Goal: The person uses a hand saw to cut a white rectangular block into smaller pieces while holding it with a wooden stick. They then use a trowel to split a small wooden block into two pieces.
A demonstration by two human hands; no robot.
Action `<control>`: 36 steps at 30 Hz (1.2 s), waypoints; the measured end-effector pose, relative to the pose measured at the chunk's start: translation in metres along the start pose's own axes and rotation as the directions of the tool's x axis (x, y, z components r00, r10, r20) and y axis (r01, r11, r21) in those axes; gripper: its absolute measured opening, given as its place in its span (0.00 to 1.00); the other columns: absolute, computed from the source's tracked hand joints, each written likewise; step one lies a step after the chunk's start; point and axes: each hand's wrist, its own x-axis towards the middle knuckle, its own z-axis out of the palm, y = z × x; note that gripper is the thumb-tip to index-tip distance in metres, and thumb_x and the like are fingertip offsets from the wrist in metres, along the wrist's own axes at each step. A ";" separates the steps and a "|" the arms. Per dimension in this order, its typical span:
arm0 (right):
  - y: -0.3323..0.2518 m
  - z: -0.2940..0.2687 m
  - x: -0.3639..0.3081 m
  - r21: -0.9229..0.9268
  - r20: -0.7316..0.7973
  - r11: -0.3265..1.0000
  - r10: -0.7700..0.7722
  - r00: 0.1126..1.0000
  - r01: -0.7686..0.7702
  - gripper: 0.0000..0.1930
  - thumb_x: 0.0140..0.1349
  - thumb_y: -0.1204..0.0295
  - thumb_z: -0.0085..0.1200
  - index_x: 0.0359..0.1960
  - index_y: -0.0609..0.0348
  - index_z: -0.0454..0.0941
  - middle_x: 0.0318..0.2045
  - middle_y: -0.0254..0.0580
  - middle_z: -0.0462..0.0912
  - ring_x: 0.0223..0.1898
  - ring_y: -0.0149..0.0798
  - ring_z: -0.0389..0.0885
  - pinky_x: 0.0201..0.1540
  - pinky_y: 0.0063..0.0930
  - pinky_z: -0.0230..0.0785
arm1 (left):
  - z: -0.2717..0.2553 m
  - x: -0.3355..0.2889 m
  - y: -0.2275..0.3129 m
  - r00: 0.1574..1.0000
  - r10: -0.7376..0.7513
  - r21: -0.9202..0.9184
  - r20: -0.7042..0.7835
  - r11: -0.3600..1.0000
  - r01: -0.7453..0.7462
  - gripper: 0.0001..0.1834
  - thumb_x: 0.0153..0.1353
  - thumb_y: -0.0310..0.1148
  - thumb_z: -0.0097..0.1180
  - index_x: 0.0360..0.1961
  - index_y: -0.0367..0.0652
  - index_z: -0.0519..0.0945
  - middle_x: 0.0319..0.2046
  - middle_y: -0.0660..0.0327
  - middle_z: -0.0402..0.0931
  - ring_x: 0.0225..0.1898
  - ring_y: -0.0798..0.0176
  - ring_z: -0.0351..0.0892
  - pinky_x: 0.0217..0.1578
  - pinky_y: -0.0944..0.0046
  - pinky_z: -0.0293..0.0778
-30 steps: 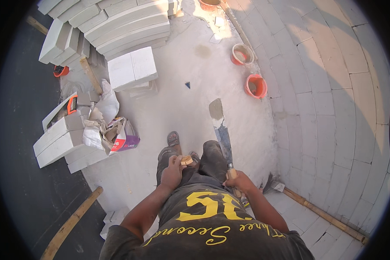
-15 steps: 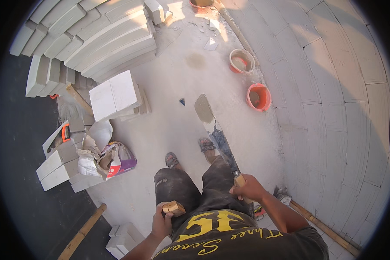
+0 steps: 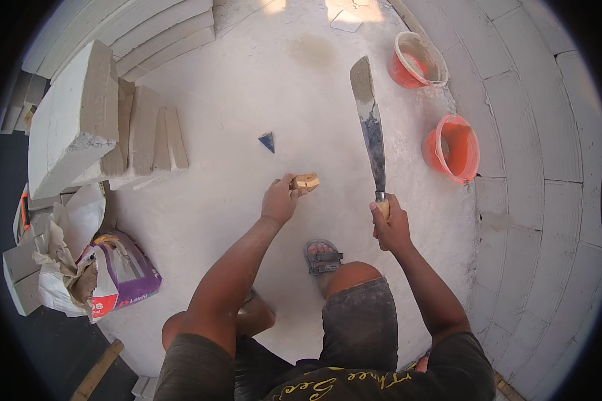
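Note:
My right hand (image 3: 392, 226) is wrapped round the wooden handle of a machete (image 3: 373, 137). Its long dark blade points away from me, and the far end is coated in pale grey residue. My left hand (image 3: 279, 200) grips a small wooden block (image 3: 307, 182) between thumb and fingers, held out over the floor. Beyond the left hand, a small dark triangular piece (image 3: 267, 142) lies on the floor, apart from both hands.
Two red buckets (image 3: 409, 70) (image 3: 452, 150) stand along the block wall (image 3: 515, 154) at right. White blocks (image 3: 73, 120) are stacked at left. A torn purple and white bag (image 3: 130, 274) lies below them. A wooden pole (image 3: 99, 371) rests at lower left.
I have lowered into a crouch, with knees bent and the floor closer. Both hands have moved forward from my body, carrying the wooden block and the machete.

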 end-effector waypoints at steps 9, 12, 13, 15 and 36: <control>0.098 0.092 0.033 -0.193 -0.039 0.976 -0.114 0.993 0.105 0.20 0.68 0.64 0.53 0.53 0.67 0.69 0.29 0.58 0.82 0.32 0.59 0.84 0.34 0.46 0.74 | 0.108 0.086 -0.042 0.960 0.144 -0.195 -0.241 0.961 -0.194 0.20 0.58 0.24 0.61 0.53 0.41 0.78 0.46 0.52 0.82 0.50 0.47 0.78 0.53 0.51 0.75; 0.105 0.105 0.047 -0.234 -0.040 0.964 -0.141 0.989 0.128 0.19 0.68 0.65 0.53 0.53 0.67 0.68 0.29 0.60 0.82 0.32 0.60 0.84 0.34 0.47 0.74 | 0.110 0.088 -0.044 0.955 0.175 -0.191 -0.240 0.956 -0.223 0.22 0.58 0.25 0.62 0.55 0.39 0.77 0.50 0.51 0.81 0.51 0.46 0.78 0.55 0.51 0.73; 0.106 0.109 0.046 -0.242 -0.038 0.961 -0.146 0.989 0.132 0.19 0.68 0.65 0.53 0.52 0.67 0.68 0.28 0.59 0.82 0.31 0.59 0.84 0.33 0.46 0.74 | 0.113 0.086 -0.048 0.953 0.174 -0.183 -0.248 0.958 -0.222 0.23 0.58 0.25 0.62 0.56 0.39 0.77 0.51 0.51 0.80 0.52 0.46 0.77 0.56 0.51 0.73; 0.107 0.116 0.045 -0.261 -0.032 0.955 -0.157 0.987 0.143 0.18 0.69 0.65 0.53 0.51 0.68 0.68 0.27 0.59 0.82 0.29 0.57 0.84 0.33 0.44 0.74 | 0.111 0.083 -0.053 0.955 0.160 -0.166 -0.249 0.965 -0.205 0.25 0.58 0.26 0.63 0.58 0.39 0.75 0.53 0.50 0.78 0.54 0.46 0.77 0.56 0.51 0.72; 0.110 0.130 0.041 -0.424 -0.042 0.905 -0.040 0.998 0.019 0.16 0.69 0.63 0.49 0.45 0.65 0.64 0.28 0.67 0.81 0.33 0.68 0.82 0.37 0.58 0.73 | 0.012 0.041 -0.108 0.944 -0.163 -0.163 -0.286 0.979 0.119 0.22 0.52 0.20 0.55 0.50 0.37 0.70 0.47 0.48 0.72 0.48 0.47 0.76 0.51 0.55 0.73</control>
